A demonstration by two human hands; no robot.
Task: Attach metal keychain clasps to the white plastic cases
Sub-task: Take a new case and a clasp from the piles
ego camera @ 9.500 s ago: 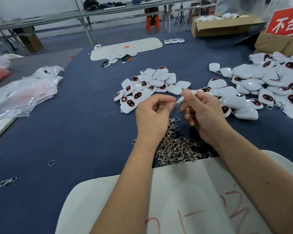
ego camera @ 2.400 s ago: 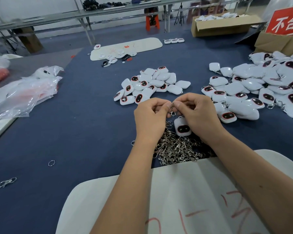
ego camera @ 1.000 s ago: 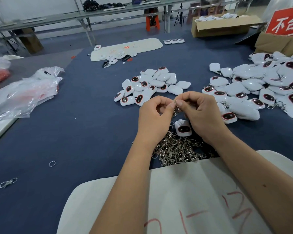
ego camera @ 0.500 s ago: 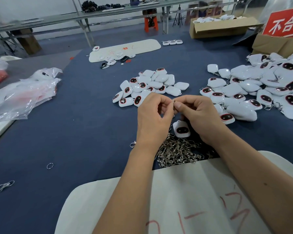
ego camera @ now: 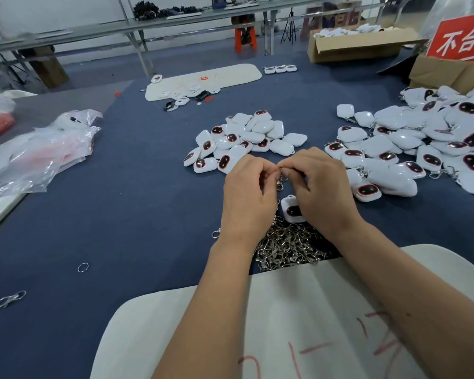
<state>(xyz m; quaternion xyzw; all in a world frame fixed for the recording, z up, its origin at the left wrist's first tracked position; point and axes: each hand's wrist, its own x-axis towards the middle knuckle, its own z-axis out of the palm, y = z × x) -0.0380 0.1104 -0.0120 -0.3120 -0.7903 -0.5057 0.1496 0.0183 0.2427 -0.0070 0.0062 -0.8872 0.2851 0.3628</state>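
We see both hands raised just above the blue desk (ego camera: 121, 214), fingertips meeting. The left hand (ego camera: 248, 199) has its fingers curled, thumb and forefinger pinching a metal keychain clasp (ego camera: 280, 183) from one side; the right hand (ego camera: 322, 192) pinches the top of the same clasp from the other side, so each grip is closed on it. The clasp hangs down in the gap between the two hands.

Just below that shared grip, and partly tucked under the right hand, one white plastic case (ego camera: 292, 210) shows its dark oval window edged in red. We cannot tell whether it hangs from the clasp or rests on the heap beneath it.

Directly under the wrists lies a tangled pile of loose clasps (ego camera: 288, 246), touching the edge of a white board (ego camera: 285, 324) marked in red, on which both forearms rest.

Beyond the fingertips sits a small heap of white cases (ego camera: 244, 139). To the right of the right hand spreads a larger heap of cases (ego camera: 422, 149), several with metal clasps showing at their edges.

Well to the left of the left hand lie a stray split ring (ego camera: 83, 267), a single clasp (ego camera: 11, 298) and crumpled clear plastic bags (ego camera: 44, 154).
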